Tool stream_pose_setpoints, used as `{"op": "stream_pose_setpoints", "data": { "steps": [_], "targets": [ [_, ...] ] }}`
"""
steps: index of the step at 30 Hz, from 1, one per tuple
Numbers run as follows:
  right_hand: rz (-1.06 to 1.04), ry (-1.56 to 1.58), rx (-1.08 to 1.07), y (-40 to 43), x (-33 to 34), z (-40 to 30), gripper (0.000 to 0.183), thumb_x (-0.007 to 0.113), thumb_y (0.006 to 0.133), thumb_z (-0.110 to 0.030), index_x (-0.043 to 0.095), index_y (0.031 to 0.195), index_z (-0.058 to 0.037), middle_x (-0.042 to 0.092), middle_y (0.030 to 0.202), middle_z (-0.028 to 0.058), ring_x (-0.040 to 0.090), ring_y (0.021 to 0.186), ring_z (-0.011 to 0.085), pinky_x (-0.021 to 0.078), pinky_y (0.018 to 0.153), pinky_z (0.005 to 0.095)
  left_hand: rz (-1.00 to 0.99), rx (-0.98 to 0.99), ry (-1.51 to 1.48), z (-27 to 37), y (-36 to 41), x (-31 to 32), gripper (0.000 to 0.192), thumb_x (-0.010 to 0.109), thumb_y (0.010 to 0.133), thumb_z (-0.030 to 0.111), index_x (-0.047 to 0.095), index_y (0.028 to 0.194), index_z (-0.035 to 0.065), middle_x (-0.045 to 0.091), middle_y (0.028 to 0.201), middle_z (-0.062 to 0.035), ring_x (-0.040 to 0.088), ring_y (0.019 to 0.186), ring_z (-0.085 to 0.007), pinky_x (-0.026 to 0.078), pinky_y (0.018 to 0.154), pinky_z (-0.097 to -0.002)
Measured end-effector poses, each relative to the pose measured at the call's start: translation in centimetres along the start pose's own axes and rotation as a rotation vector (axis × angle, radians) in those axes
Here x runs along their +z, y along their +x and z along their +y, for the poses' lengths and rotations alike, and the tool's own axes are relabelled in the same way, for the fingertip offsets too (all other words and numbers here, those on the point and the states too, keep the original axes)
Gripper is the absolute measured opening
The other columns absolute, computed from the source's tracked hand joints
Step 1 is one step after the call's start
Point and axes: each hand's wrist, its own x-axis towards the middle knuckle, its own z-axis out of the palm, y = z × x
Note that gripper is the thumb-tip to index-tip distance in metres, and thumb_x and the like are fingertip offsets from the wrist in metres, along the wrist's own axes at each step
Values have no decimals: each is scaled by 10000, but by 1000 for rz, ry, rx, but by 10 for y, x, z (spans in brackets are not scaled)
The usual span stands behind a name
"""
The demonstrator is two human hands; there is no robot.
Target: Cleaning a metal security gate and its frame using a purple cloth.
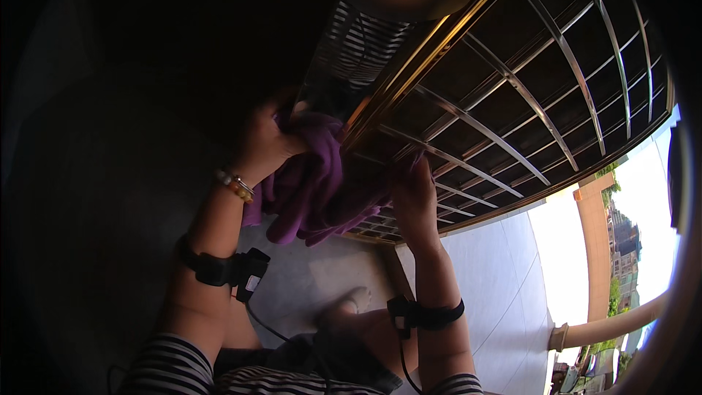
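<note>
A crumpled purple cloth (307, 197) hangs between my two hands. My left hand (274, 142) grips one bunched part of it beside a glossy, mirror-like panel (351, 60), which reflects a striped top. Against the metal lattice (482, 120), my right hand (415, 197) holds another part of the cloth, with a bit of purple showing at the fingertips. Gold-coloured trim (422, 66) runs between the glossy panel and the lattice. Deep shade hides some of my left fingers.
Pale floor (345, 258) lies below, with my foot (359, 299) on it. Cables run from the black straps on both forearms. Beyond the lattice are light paving (493, 280), a column (609, 323) and distant buildings. The left side is very dark.
</note>
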Motion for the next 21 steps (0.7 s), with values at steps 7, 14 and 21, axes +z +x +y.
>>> {"op": "stream_pose_setpoints", "data": {
  "steps": [7, 14, 21],
  "targets": [
    [25, -794, 4, -32, -12, -26, 358, 572, 814, -150, 484, 1143, -39, 568, 1023, 213, 580, 868, 395, 509, 663, 446, 1, -8, 7, -3, -1, -1, 438, 720, 669, 43, 582, 1084, 29, 651, 928, -45, 616, 850, -142, 481, 785, -282],
    [34, -912, -56, -66, -23, -4, 393, 549, 825, -130, 454, 1187, -10, 519, 1130, 245, 514, 1014, 414, 434, 839, 476, -23, -20, -35, -6, 0, -2, 371, 669, 704, -8, 557, 1056, 25, 584, 936, -6, 547, 866, -103, 456, 799, -263],
    [121, 851, 444, -8, -75, -11, 204, 469, 807, 21, 508, 1003, -15, 514, 798, 79, 525, 680, 158, 440, 606, 253, -12, -12, -134, -9, -2, 1, 431, 690, 703, -5, 534, 1104, 19, 573, 1023, -19, 548, 929, -119, 456, 839, -273]
  ]
}}
